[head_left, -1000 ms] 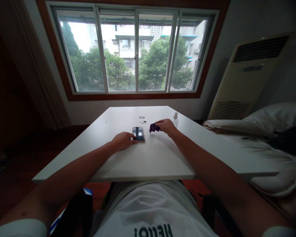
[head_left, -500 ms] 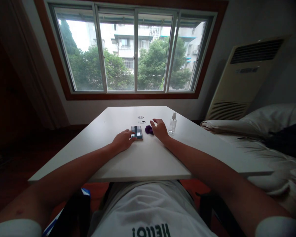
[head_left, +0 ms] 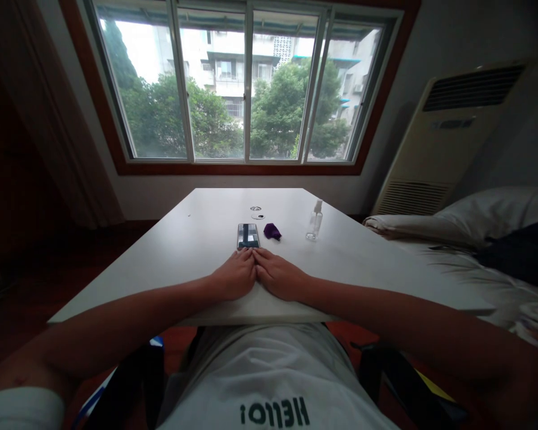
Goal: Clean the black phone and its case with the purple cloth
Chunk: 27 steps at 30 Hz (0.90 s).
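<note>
My left hand (head_left: 235, 276) and my right hand (head_left: 280, 275) rest palm down on the white table (head_left: 183, 239), side by side and touching. Their fingers lie flat, holding nothing, with the tips at the near edge of a smartphone (head_left: 248, 235). The phone lies face up, its dark screen reflecting the window. Just right of it is a small crumpled purple cloth (head_left: 272, 231), apart from both hands. A clear spray bottle (head_left: 314, 222) with a whitish cap stands upright farther right.
Two small round fittings (head_left: 257, 216) sit in the tabletop beyond the phone. A bed or couch with pale covers (head_left: 412, 233) stands right of the table. A floor air conditioner (head_left: 448, 137) and a wide window (head_left: 246, 89) are behind.
My left hand has drawn back off the phone. My right hand has moved back and left from beside the purple cloth, and the two hands now meet. The phone, cloth and bottle stay put.
</note>
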### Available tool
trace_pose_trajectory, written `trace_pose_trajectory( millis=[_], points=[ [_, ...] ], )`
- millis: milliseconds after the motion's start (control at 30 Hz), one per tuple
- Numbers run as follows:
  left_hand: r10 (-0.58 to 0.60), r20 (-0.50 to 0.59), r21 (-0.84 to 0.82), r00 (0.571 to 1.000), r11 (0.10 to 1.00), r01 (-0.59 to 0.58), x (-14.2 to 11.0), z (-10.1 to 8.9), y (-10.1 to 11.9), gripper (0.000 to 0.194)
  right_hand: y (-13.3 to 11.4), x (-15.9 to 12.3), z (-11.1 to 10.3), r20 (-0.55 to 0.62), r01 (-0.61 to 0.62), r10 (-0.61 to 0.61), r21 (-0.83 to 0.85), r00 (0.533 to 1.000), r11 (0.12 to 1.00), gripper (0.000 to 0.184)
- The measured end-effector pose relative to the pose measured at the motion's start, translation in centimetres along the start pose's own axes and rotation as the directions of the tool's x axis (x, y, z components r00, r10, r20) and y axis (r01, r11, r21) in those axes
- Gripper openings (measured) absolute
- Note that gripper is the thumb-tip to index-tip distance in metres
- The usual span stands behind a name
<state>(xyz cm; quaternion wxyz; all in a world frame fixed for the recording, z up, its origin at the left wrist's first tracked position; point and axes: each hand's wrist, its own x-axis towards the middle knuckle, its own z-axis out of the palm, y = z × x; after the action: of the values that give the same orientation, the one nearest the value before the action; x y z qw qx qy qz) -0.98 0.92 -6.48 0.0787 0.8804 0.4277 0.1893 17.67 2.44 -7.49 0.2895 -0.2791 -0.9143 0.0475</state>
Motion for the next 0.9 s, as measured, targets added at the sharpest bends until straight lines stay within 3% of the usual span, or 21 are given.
trace_pose_trajectory(
  millis=[167, 300, 567, 900],
  points=[
    [-0.1, 0.059, 0.015, 0.993, 0.995, 0.1, -0.2, 0.1, 0.2, 0.059, 0.7, -0.7, 0.7, 0.105, -0.053, 0.056, -0.037, 0.993, 0.998, 0.056],
    [-0.117, 0.1, 0.095, 0.988, 0.99, 0.107, -0.2, 0.0, 0.5, 0.06, 1.0, -0.6, 1.3, 0.156, -0.051, 0.073, -0.142, 0.985, 0.989, 0.058],
    [-0.138, 0.145, 0.276, 0.98, 0.956, 0.094, -0.2, 0.0, 0.8, 0.063, 0.3, -0.5, 0.8, 0.193, -0.058, 0.111, -0.258, 0.975, 0.964, 0.06],
    [-0.135, 0.163, 0.304, 0.977, 0.949, 0.08, -0.2, -0.4, 1.2, 0.062, 0.7, -0.6, 1.4, 0.151, -0.027, 0.071, -0.274, 0.986, 0.961, 0.059]
  ],
)
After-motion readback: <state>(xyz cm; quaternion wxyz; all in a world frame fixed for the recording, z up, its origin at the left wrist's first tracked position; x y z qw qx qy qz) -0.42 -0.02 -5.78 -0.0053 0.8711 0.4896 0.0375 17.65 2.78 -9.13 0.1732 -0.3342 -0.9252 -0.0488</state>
